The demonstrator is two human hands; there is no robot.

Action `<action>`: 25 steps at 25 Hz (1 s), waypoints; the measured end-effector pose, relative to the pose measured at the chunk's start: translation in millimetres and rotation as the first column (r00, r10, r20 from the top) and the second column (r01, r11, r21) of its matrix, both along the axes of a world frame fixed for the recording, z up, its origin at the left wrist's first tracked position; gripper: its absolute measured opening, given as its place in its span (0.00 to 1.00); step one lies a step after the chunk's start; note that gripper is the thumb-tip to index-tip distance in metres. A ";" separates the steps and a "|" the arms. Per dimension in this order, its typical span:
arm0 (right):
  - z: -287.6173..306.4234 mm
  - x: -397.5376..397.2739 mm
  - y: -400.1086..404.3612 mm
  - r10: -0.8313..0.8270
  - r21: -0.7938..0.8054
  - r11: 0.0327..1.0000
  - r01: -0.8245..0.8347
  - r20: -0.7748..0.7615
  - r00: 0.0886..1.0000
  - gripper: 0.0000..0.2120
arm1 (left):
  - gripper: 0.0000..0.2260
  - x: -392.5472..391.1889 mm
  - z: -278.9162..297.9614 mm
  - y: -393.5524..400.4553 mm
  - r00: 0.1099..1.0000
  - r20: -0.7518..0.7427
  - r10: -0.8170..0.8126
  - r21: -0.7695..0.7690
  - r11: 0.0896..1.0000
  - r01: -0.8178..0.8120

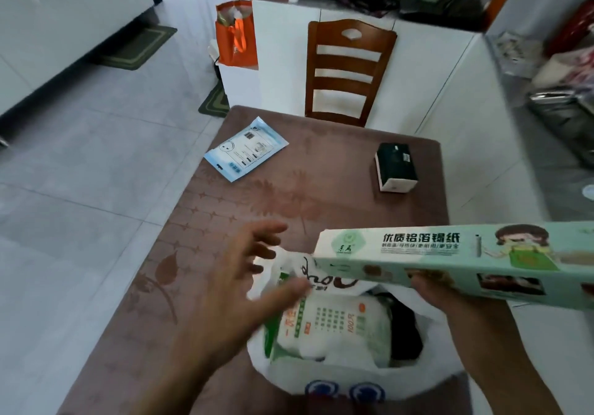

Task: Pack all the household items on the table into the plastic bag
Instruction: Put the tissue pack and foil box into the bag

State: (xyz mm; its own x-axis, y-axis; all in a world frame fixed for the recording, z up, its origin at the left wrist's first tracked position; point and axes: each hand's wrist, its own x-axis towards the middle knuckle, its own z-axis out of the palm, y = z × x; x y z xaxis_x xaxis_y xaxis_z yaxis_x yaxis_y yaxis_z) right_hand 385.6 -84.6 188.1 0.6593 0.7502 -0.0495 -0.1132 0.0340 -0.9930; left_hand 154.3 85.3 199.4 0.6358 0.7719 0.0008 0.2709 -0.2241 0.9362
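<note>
**Long foil box is being held crosswise above the bag mouth**

The bench (225, 221), covered with a brown leaf-patterned cloth, is carrying the white plastic bag (337, 379) at its near edge, directly below the two hands. The bag mouth is being kept open towards the camera, and a white and green soft pack (331, 328) with a dark item (405, 334) beside it is already lying inside.

The mint-green foil box (450, 260) is being gripped by the right hand (440, 295) from underneath, with the fingers curled round its lower edge. The long axis of the box is running almost level, from left to right, so it is lying across the bag opening and not pointing into it. Its left end is hanging just above the far rim of the bag, while its right end is going out of the picture. It is judged that the box is needing to be tilted, left end down, before it can be slid in beside the soft pack.

The left hand (238, 286) is being held open, fingers spread, touching or nearly touching the soft pack and the left rim of the bag; it is the nearer hand for widening the mouth.

The box is looking long, flat-sided and stiff, with printed dark characters and a cartoon figure.

Two items are waiting farther away on the bench: a pale blue flat packet (246, 152) at far left and a dark small box (396, 167) at far right, well apart from each other.
</note>
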 end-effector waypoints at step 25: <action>-23.3 46.4 -24.7 0.567 -0.682 0.434 0.588 0.714 0.410 0.40 | 0.25 2.8 19.7 -14.2 0.951 0.053 0.304 -0.456 0.855 -0.248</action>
